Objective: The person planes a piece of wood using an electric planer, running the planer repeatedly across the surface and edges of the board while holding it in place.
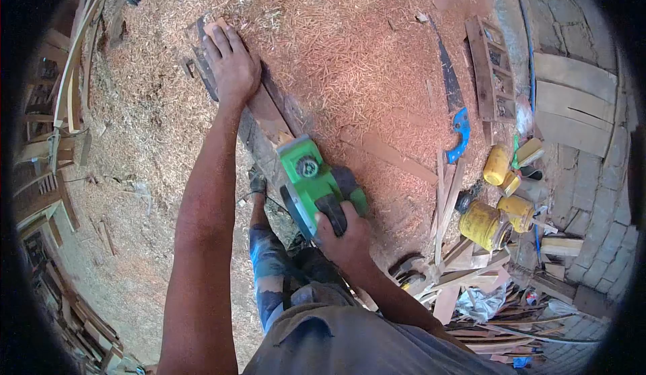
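Note:
A green electric planer (311, 176) sits on the near part of a narrow wooden board (269, 116). The fingers of my right hand (346, 237) are wrapped round the planer's black rear handle. Farther up the board, my left hand (232, 65) lies on its far end with the fingers stretched forward. The board rests on a darker wooden support (256, 143), and a dark metal piece (200, 65) shows beside my left hand. The planer's body hides the near end of the board.
Wood shavings (336, 45) cover the ground. A handsaw with a blue handle (459, 132) lies at the right, near a small wooden frame (490, 72). Yellow containers (483, 225) stand at the right, above a pile of wood scraps (471, 274). More wood lies along the left edge.

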### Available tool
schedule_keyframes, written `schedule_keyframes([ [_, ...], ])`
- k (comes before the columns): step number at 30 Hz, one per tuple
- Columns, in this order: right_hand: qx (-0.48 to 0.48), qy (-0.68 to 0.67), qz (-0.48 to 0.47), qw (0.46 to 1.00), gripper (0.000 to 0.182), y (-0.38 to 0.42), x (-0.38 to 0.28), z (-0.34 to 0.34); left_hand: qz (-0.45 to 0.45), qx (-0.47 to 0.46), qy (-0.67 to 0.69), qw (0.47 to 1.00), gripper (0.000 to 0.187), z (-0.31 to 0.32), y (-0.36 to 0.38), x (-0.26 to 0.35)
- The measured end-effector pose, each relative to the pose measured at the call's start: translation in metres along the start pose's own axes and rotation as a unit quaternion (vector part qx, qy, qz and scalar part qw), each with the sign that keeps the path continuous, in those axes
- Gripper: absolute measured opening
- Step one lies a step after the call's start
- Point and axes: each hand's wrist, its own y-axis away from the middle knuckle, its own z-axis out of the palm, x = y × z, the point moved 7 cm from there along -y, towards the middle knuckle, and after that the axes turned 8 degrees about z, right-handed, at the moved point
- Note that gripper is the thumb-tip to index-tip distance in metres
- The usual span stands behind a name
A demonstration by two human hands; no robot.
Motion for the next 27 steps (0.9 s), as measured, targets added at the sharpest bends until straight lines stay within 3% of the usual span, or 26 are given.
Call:
schedule_keyframes([
  [8,0.000,0.011,-0.008,1.000,0.048,-0.062,-0.066,0.030,-0.002,-0.024,0.082,0.996,0.083,0.001,0.000,-0.008],
  [11,0.015,0.018,-0.027,0.999,0.050,-0.080,-0.091,0.034,0.050,-0.120,0.002,0.991,0.074,0.021,-0.001,-0.014],
  [15,0.058,0.040,-0.057,0.996,0.053,-0.102,-0.134,0.038,0.118,-0.224,-0.016,0.967,0.055,-0.017,-0.013,0.001],
  [18,0.042,0.013,-0.076,0.996,0.056,-0.110,-0.143,0.042,0.074,-0.098,0.143,0.982,0.042,-0.025,-0.010,-0.020],
  [20,0.037,0.020,-0.078,0.996,0.058,-0.113,-0.141,0.045,0.074,0.068,0.191,0.976,0.037,-0.071,0.021,-0.020],
  [21,0.049,0.040,-0.079,0.995,0.058,-0.115,-0.139,0.047,-0.010,0.130,0.153,0.980,0.037,-0.123,0.043,0.002],
  [22,0.062,0.060,-0.076,0.993,0.059,-0.116,-0.137,0.048,-0.146,0.143,0.319,0.925,0.036,-0.160,0.076,0.015],
  [24,0.073,0.063,-0.084,0.992,0.059,-0.116,-0.134,0.050,-0.198,-0.019,0.238,0.951,0.037,-0.160,0.185,0.077],
  [25,0.078,0.068,-0.091,0.990,0.059,-0.118,-0.134,0.050,-0.096,-0.180,0.288,0.936,0.034,-0.168,0.211,0.126],
  [26,0.089,0.059,-0.102,0.989,0.058,-0.117,-0.134,0.049,0.004,-0.330,0.347,0.878,0.032,-0.180,0.247,0.178],
  [27,0.099,0.050,-0.112,0.987,0.058,-0.116,-0.134,0.049,0.117,-0.208,0.400,0.885,0.029,-0.194,0.259,0.203],
])
